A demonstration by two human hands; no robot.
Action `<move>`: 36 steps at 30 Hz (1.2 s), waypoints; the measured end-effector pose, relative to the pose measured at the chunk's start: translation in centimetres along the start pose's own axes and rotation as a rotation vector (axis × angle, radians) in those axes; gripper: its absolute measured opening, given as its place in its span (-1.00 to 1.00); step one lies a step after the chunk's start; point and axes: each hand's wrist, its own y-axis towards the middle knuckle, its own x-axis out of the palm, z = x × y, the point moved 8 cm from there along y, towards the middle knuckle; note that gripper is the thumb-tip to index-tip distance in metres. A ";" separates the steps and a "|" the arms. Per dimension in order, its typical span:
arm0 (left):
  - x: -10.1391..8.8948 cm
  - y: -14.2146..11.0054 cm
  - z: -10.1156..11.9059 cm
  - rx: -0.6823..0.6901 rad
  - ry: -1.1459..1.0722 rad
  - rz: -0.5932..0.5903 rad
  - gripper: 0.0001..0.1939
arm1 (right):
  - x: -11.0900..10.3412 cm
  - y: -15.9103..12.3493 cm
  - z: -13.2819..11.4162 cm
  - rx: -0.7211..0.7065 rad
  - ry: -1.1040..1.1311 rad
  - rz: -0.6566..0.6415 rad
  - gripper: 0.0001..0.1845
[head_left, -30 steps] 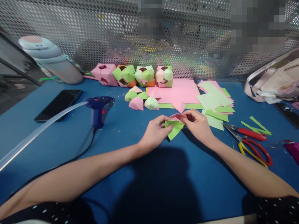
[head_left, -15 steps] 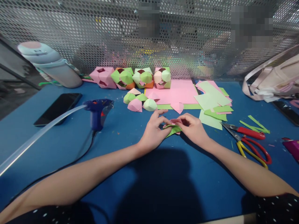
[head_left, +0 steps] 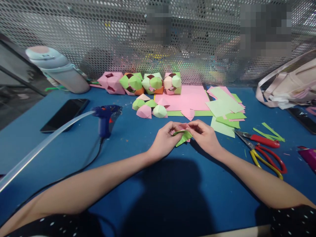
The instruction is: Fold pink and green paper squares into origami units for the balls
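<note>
Between my two hands, a little above the blue table, is a folded paper piece [head_left: 184, 138] in green and pink. My left hand [head_left: 164, 140] pinches its left side, thumb on the green face. From the right, my right hand [head_left: 206, 136] grips the upper right edge between thumb and fingers. My fingers hide part of the folds. Just beyond lie several folded paper pieces [head_left: 144, 111] in pink and green, and a pink one [head_left: 188, 114] sits apart. Behind them stands a row of paper balls [head_left: 131, 83].
At left are a blue glue gun [head_left: 104, 120] with a glue stick and cord, a phone [head_left: 65, 115] and a bottle [head_left: 61, 70]. Paper sheets [head_left: 223, 103], scissors [head_left: 268, 159], red-handled pliers [head_left: 265, 140] and green strips [head_left: 270, 131] lie right. A perforated metal panel [head_left: 118, 42] rises behind.
My left hand's raised fingers have curled down onto the paper piece. Both hands still hold it in nearly the same place. The view has shifted slightly.
</note>
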 end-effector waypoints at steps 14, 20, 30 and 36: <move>-0.9 0.3 -0.3 0.028 0.086 0.048 -0.89 | 0.0 -0.6 -3.3 -0.301 -0.214 0.006 -0.94; -0.8 0.3 -0.6 0.038 0.081 0.036 -0.89 | -0.1 -0.6 -3.4 -0.330 -0.245 0.022 -0.92; -0.3 0.4 -1.0 0.049 0.013 0.004 -0.62 | -0.5 -0.3 -3.0 -0.319 -0.353 0.024 -0.89; -0.4 0.2 -0.6 0.035 0.174 0.002 -0.76 | -0.4 -0.2 -3.1 -0.317 -0.399 -0.013 -0.87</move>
